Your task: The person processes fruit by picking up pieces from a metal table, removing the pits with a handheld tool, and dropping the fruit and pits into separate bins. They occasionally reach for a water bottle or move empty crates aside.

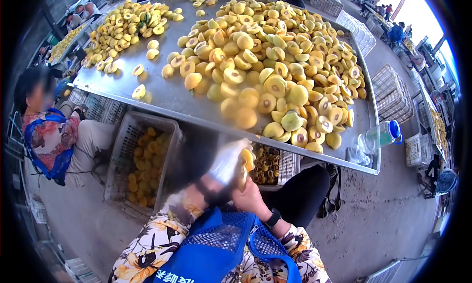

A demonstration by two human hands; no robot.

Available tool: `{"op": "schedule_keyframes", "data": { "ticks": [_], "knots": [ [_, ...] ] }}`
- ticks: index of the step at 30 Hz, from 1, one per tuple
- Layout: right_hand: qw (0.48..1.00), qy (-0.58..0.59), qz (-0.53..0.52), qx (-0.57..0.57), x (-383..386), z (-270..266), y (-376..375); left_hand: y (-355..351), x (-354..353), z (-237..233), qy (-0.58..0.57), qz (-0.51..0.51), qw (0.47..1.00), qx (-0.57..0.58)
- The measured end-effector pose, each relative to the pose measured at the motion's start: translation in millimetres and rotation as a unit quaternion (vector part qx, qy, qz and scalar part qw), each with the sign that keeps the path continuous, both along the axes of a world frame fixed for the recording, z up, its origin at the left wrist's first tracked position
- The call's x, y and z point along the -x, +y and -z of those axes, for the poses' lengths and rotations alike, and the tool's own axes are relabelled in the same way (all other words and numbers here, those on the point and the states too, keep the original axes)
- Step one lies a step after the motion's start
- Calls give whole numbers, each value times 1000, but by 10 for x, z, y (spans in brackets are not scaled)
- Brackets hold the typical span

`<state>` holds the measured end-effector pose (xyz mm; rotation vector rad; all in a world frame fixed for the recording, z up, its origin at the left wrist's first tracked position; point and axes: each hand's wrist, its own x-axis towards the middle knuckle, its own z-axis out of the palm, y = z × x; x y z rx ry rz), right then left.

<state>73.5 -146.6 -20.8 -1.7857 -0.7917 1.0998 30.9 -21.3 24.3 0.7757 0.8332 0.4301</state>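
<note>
My left hand (227, 160), in a whitish glove, is closed at the table's front edge and partly blurred. A yellow peach piece (247, 160) is held at its fingers. Just below, my right hand (248, 197), bare with a black band at the wrist, is closed close against the left one. What its fingers grip is hidden. In front of both hands, a large heap of halved yellow peaches (275, 86) covers much of the metal table (142, 98); several halves show brown centres.
A crate of peach halves (169, 123) stands left of my legs. Under the table edge is a crate of brown pits or cut pieces (268, 165). A blue-capped clear jug (378, 136) sits at the right corner. A seated person (51, 130) is at left; stacked crates (393, 93) stand right.
</note>
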Motion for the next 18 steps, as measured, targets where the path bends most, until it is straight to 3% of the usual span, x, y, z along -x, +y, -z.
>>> {"op": "schedule_keyframes", "data": {
  "ticks": [1,4,8,10,14,18],
  "knots": [
    [1000,9,1,9,0,-40,7,-7,-11,-31,9,-1,1000,-1],
    [997,83,0,4,-27,-207,20,-35,-25,141,37,-17,983,-179],
    [989,145,-16,28,-48,-197,25,-6,-22,98,-7,20,1000,-15],
    [981,189,-22,38,-59,-221,23,0,12,132,-24,41,998,-34],
    [922,384,-51,2,-152,-274,-12,-23,-64,70,16,22,992,-123],
    [838,535,-107,-14,-276,-189,-5,51,13,224,-15,28,994,-106]
  ]
}}
